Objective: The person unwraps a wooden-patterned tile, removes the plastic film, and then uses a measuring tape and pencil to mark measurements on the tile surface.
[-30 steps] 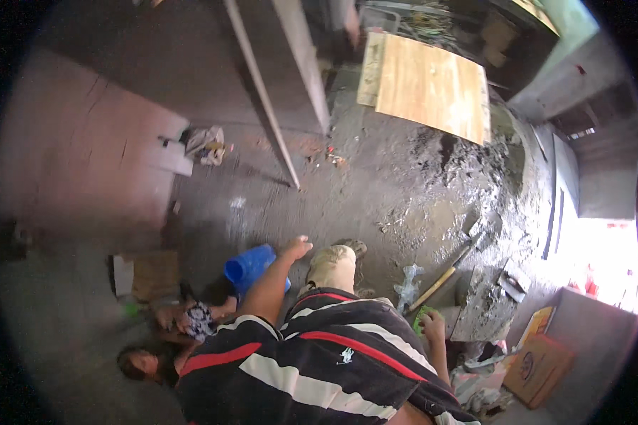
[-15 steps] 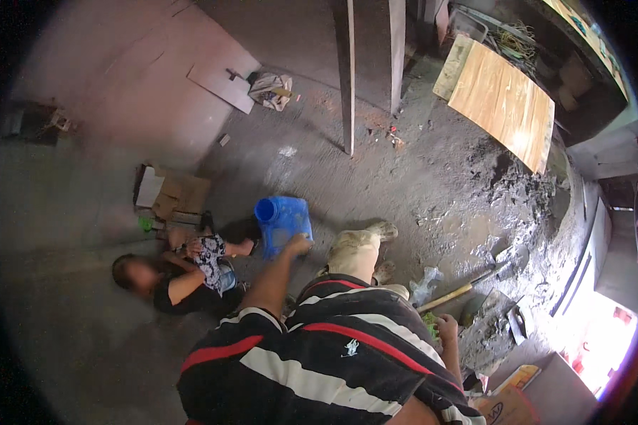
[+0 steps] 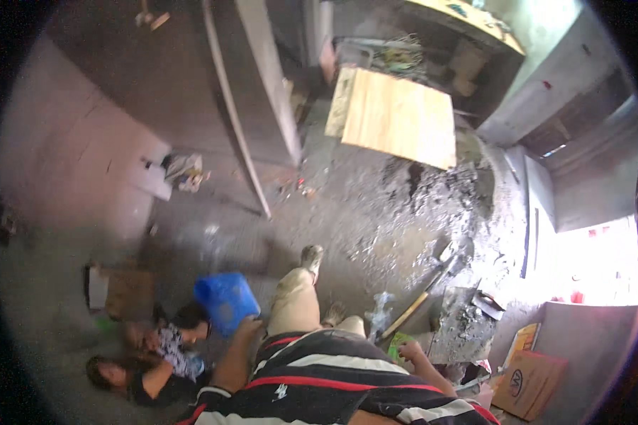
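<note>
My left hand [image 3: 247, 329] hangs at my side and grips the rim of a blue plastic bucket [image 3: 225, 301], which sits just above the grey floor. My right hand [image 3: 408, 350] is low by my right hip, closed on a small green object [image 3: 395, 346] too blurred to identify. My striped shirt [image 3: 333, 389] fills the lower edge. One trouser leg and shoe [image 3: 310, 256] are stepped forward.
Two people [image 3: 156, 354] crouch on the floor by my left side, next to a cardboard piece [image 3: 124, 292]. A wooden-handled shovel [image 3: 422, 301] lies in wet cement [image 3: 432, 205]. A plywood sheet [image 3: 397, 117] and long planks [image 3: 262, 106] lie ahead. Cardboard boxes [image 3: 528, 379] stand at lower right.
The view has swung, shifting the planks and plywood across the picture. My left hand still has the blue bucket, now lower beside my leg. The crouching people are closer to my side.
</note>
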Tool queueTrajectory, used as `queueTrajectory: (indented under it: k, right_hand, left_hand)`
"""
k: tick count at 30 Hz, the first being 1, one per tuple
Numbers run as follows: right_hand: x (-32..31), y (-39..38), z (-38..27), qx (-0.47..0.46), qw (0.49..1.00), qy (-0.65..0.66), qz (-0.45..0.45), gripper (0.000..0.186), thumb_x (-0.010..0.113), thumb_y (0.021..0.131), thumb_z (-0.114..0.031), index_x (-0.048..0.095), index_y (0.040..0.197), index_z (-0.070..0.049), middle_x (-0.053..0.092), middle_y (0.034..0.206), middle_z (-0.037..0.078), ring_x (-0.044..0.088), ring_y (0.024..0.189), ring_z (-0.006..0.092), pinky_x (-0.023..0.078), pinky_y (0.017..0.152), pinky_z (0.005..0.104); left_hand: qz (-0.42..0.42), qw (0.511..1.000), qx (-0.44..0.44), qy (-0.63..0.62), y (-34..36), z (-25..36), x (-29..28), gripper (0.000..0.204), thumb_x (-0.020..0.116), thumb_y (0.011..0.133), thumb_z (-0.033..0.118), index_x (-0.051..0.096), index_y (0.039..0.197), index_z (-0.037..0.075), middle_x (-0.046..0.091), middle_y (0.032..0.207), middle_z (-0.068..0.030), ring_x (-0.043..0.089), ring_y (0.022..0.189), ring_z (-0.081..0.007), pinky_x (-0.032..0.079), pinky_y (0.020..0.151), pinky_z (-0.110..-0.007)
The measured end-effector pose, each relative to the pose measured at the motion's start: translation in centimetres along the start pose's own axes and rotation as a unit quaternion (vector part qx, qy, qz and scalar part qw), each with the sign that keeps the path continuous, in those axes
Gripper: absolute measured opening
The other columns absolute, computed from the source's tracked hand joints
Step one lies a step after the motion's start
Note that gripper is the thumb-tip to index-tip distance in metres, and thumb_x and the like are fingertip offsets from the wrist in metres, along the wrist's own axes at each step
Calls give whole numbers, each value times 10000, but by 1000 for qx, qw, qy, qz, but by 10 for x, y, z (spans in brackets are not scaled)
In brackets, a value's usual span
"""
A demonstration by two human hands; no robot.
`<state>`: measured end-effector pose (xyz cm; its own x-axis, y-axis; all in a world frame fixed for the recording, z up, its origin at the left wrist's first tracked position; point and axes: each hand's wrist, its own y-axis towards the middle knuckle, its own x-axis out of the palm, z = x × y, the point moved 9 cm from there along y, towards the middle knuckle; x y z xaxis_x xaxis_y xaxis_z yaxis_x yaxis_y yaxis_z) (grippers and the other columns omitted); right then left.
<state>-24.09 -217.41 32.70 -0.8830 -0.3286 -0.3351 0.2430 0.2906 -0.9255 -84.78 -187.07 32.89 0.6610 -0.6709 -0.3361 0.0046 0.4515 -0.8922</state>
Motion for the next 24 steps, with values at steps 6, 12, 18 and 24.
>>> queueTrajectory:
  k: [6,12,18,24]
  right_hand:
    - [-87,17,-91,-47,993,24,105,288,659,799,-205,734,1002,-15,730,794,104,696,656,188,564,562,344]
    - [-168,39,-227,-109,975,-8,192,318,637,779,-263,744,979,-40,730,841,162,715,786,280,559,754,390]
    - [-233,54,-356,-132,978,-7,164,345,616,795,-287,737,1031,-65,714,998,207,686,970,348,524,878,413]
    - [-285,87,-406,-155,976,-6,155,312,617,793,-288,726,914,-22,714,792,162,710,738,255,550,696,379]
  left_hand:
    - [-34,993,29,110,64,76,-54,614,675,790,360,615,1257,-35,675,1174,-222,658,1076,-324,522,888,-425]
    - [-7,988,59,146,149,231,-121,584,663,825,360,604,1287,9,657,1210,-224,648,1099,-322,512,911,-419]
    - [49,986,147,-60,200,420,-221,557,645,865,308,567,1309,-20,651,1211,-200,619,1138,-296,469,975,-403]
    - [61,979,176,-81,210,510,-267,586,644,859,327,550,1333,-5,678,1005,-105,642,868,-222,507,794,-366]
